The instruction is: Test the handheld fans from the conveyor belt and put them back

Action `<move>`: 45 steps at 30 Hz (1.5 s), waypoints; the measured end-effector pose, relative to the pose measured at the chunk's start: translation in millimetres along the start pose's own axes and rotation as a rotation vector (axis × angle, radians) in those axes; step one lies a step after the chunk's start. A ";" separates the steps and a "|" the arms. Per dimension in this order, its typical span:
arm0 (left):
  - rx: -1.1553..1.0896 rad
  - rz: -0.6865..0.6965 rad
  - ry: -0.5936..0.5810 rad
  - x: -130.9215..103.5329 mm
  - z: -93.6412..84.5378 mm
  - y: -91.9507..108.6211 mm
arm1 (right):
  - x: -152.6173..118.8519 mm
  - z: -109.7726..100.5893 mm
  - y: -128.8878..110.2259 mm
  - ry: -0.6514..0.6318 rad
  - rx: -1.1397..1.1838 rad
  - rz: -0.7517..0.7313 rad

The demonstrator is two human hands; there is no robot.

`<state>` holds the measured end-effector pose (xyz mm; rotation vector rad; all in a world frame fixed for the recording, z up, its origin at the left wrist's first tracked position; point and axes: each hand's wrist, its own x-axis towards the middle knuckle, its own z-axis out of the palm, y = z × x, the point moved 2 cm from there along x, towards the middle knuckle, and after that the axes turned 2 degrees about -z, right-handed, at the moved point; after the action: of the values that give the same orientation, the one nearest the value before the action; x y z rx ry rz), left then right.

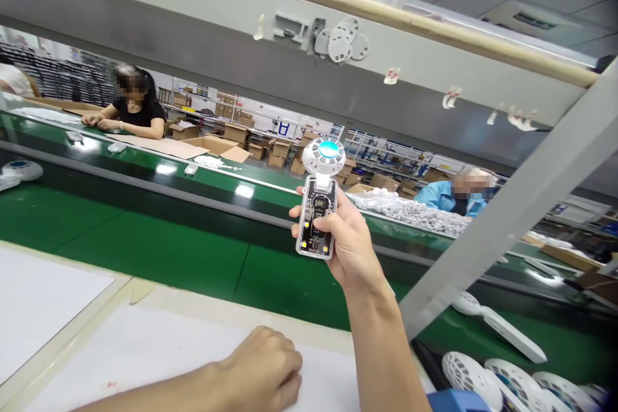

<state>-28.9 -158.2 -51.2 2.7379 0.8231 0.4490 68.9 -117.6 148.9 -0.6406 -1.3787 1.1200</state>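
The clear-fronted handheld fan, long axis near upright and head up, sits gripped in the person's right hand, while the left hand, loosely fisted, lies well apart, below and left.

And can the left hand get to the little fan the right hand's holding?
Probably yes: the left hand rests on the white worktop below the handheld fan, and nothing visible blocks the way.

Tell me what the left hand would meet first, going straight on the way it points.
Most likely the right forearm, which crosses the line of the left hand in the picture; depth is unclear, so it might pass beneath.
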 end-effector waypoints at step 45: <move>0.059 -0.004 -0.005 2.4 3.8 -0.2 | -6.8 -10.7 -6.5 0.093 0.157 -0.099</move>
<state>-25.6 -157.3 -54.2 2.7892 0.8533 0.4232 81.8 -123.5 150.2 -0.4991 -1.2171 1.0931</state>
